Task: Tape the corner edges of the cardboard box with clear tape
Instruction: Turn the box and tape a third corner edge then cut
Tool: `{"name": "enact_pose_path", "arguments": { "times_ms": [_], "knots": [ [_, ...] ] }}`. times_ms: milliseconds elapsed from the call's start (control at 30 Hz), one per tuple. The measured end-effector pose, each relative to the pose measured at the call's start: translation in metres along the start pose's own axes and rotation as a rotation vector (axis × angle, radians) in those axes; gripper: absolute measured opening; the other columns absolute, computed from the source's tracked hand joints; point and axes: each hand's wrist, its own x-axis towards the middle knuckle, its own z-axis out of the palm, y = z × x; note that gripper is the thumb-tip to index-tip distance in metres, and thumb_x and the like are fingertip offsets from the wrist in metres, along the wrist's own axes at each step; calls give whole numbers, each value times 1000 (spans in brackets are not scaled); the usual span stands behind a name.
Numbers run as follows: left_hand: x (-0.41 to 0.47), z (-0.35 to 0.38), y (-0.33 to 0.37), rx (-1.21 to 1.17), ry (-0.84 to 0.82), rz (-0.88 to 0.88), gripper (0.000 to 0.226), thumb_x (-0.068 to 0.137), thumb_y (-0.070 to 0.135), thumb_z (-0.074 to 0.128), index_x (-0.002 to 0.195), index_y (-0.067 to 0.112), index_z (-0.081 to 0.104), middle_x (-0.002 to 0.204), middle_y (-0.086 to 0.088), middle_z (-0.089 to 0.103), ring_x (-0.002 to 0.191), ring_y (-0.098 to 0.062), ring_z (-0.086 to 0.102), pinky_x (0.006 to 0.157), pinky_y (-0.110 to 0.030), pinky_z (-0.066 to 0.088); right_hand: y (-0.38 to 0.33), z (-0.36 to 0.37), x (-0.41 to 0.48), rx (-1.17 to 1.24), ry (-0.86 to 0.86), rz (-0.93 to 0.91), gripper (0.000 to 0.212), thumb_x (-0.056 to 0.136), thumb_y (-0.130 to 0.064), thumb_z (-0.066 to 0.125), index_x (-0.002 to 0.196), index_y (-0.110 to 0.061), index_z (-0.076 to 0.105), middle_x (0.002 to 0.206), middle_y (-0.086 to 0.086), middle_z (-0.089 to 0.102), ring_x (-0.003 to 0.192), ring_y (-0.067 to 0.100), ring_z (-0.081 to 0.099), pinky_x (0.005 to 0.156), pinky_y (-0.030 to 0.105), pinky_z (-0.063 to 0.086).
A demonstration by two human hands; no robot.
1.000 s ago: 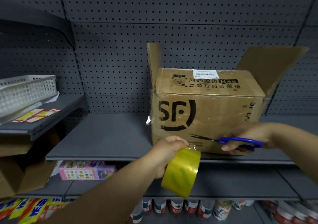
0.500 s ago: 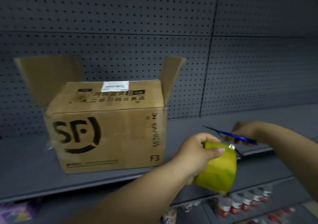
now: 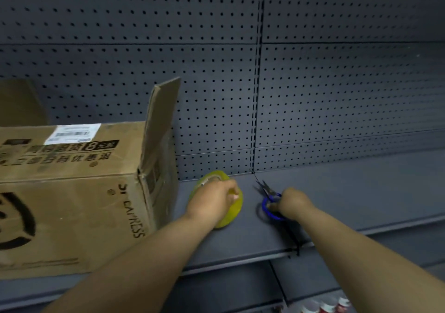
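A brown cardboard box (image 3: 72, 199) with black print and a white label stands on the grey shelf (image 3: 349, 192) at the left, its right flap upright. Just right of the box my left hand (image 3: 214, 200) grips a yellowish roll of clear tape (image 3: 232, 212) that lies on the shelf. Further right my right hand (image 3: 292, 204) holds the blue handles of the scissors (image 3: 269, 200), which lie on the shelf with their dark blades pointing toward the back wall.
A dark pegboard wall (image 3: 313, 84) backs the shelf. The shelf's front edge runs below my forearms. Red-capped items (image 3: 325, 306) sit on a lower shelf at the bottom right.
The view swung right, away from the box. Both hands moved from the box front to the shelf beside it, and the tape roll and scissors came down onto the shelf.
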Motion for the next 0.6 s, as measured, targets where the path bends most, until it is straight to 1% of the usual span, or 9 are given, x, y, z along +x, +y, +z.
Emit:
{"name": "enact_pose_path", "arguments": {
  "times_ms": [33,100,133,200,233,267,367,467,600],
  "knots": [
    [2,2,-4,55,-24,18,11,89,26,56,98,24,61,96,-4,48,94,-29,54,73,-28,37,-1,3,3,-17,-12,-6,37,82,-42,62,84,-7,51,76,7,54,78,26,54,63,28,39],
    [5,6,-12,120,-61,36,11,90,25,53,98,22,60,94,-2,42,93,-29,52,73,-27,36,-4,8,5,-121,-6,-36,38,84,-45,60,89,-8,50,79,8,52,81,25,50,67,29,37],
    [6,8,-14,140,-70,42,12,91,25,52,99,21,60,94,-2,42,93,-29,52,74,-27,37,-5,9,5,-204,41,-72,38,85,-45,57,92,-8,54,83,8,54,83,25,50,68,29,37],
    [8,10,-14,158,-76,53,16,91,26,53,103,21,60,100,-5,46,96,-29,52,80,-29,41,-6,15,7,-293,247,-224,36,88,-40,54,104,-9,60,103,9,61,96,27,55,78,31,41],
    [10,10,-13,158,-72,52,19,90,27,54,107,21,60,105,-7,50,99,-29,53,84,-31,43,-8,18,8,-213,322,-340,34,87,-34,54,112,-11,59,115,8,60,106,28,54,86,31,41],
    [11,9,-11,155,-65,48,22,89,27,56,109,21,60,110,-8,52,101,-30,53,88,-33,44,-11,20,7,-65,310,-455,35,86,-30,56,118,-15,57,124,6,57,113,26,52,93,31,39],
    [15,8,-7,160,-62,36,31,86,28,59,114,16,57,115,-11,56,106,-28,52,90,-35,43,-28,29,-1,424,-6,-651,39,83,-21,64,121,-19,58,126,0,59,117,17,54,100,29,40],
    [16,6,-6,159,-60,29,35,84,30,62,115,13,58,114,-13,57,107,-28,53,89,-33,43,-37,36,-5,683,-7,-632,29,81,-9,66,110,-12,66,112,5,69,103,16,63,97,32,47],
    [12,7,-4,150,-97,25,41,77,30,66,114,17,55,114,-10,54,107,-27,52,89,-35,45,-40,39,-7,788,78,-520,25,76,-11,72,100,-8,71,101,9,72,91,17,66,89,29,50]
  ]
}}
